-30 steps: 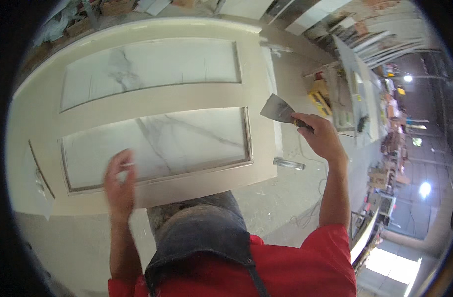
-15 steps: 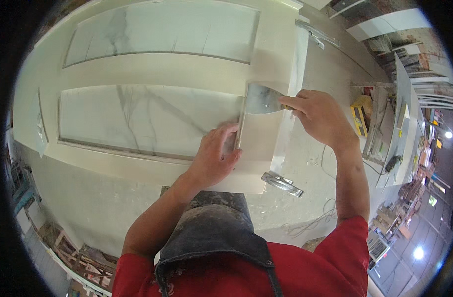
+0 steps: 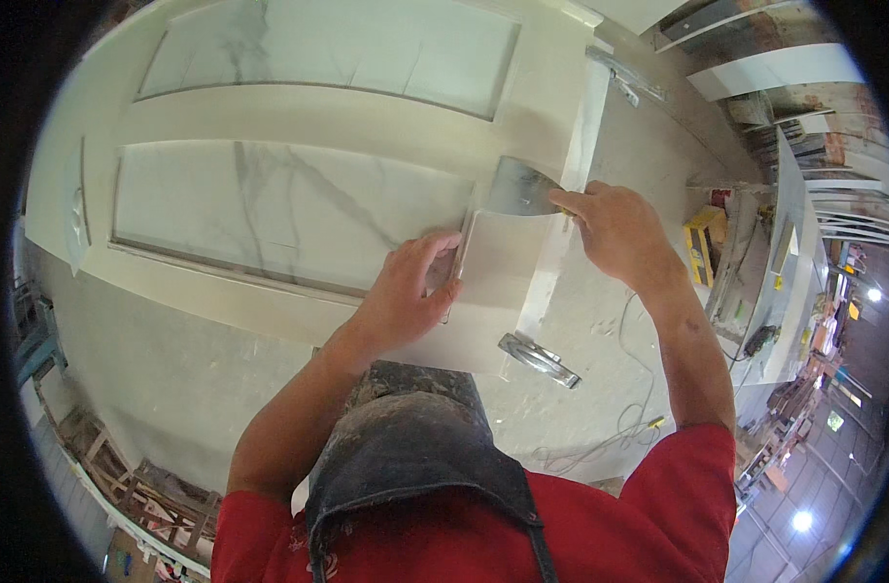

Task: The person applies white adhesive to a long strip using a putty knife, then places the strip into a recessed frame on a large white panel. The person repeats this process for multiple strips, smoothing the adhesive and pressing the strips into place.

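Note:
A pale door-like board (image 3: 367, 121) with recessed, grey-veined marble-look panels lies in front of me. At the right end of the nearer panel (image 3: 299, 204), my left hand (image 3: 401, 291) has its thumb and fingers curled over a thin pale trim strip (image 3: 468, 225). The strip runs along the panel's edge. My right hand (image 3: 619, 228) grips a putty knife (image 3: 522, 188) by its handle, which the fingers mostly cover. The knife's wide metal blade lies over the board's right border, close to the strip's far end. I cannot tell whether blade and strip touch.
Metal toggle clamps stand at the board's right side, one near (image 3: 540, 360) and one far (image 3: 615, 70). A cable (image 3: 610, 442) curls on the floor. Further right are a yellow-and-black box (image 3: 702, 243) and a side bench (image 3: 785, 262) with boards.
The view has shifted slightly. The putty knife blade has moved a little away from the strip, up and to the right. My left hand stays on the strip.

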